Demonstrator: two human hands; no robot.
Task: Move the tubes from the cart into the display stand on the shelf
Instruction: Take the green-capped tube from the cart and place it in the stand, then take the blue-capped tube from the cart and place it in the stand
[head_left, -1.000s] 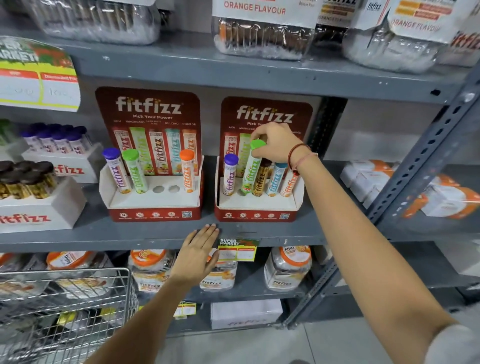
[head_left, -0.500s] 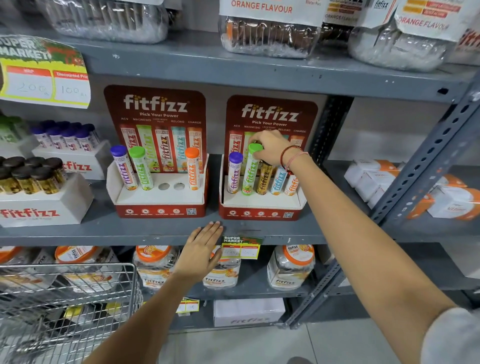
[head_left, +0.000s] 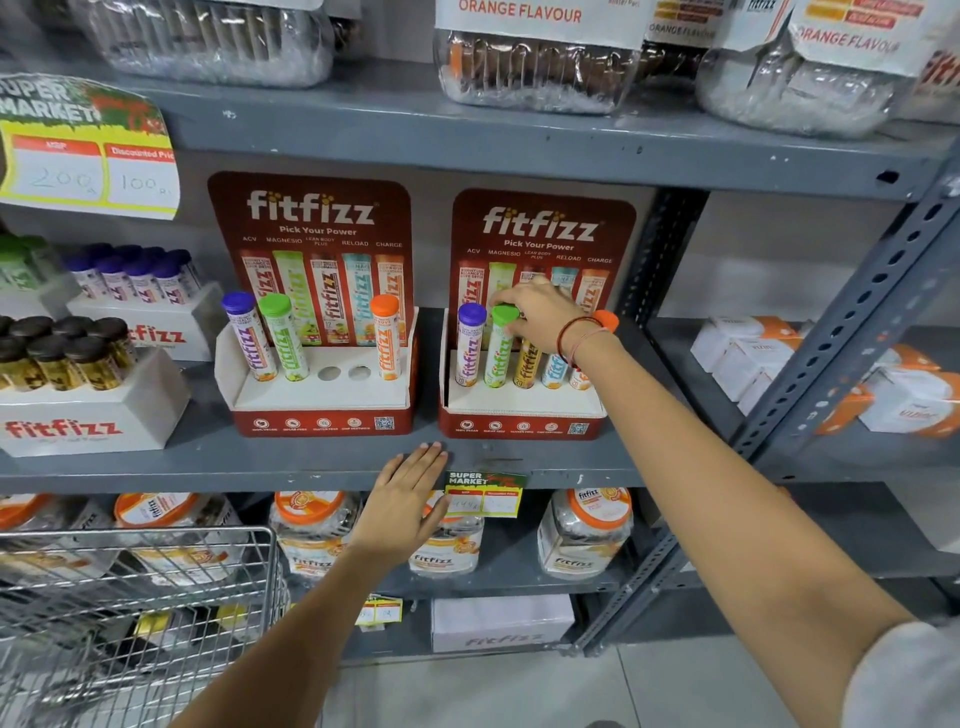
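Note:
Two red fitfizz display stands sit on the grey shelf. The right stand (head_left: 519, 415) holds a purple-capped tube (head_left: 470, 345), a green-capped tube (head_left: 500, 353), then a brown, a blue and an orange one partly hidden by my wrist. My right hand (head_left: 545, 312) grips the green tube's cap, the tube upright in its hole. The left stand (head_left: 322, 410) holds a purple, a green and an orange tube, with two holes showing between them. My left hand (head_left: 405, 499) lies flat, fingers apart, against the shelf's front edge. The wire cart (head_left: 156, 613) is at lower left.
White fitfizz boxes with dark and purple capped bottles stand at the far left. Jars with orange lids fill the shelf below, clear tubs the shelf above. A slanted grey upright (head_left: 841, 332) crosses at the right, with white and orange boxes behind it.
My right hand has lowered the green-capped tube from a tilt down into the right stand's second hole, where it stands upright. My left hand has stayed on the shelf edge.

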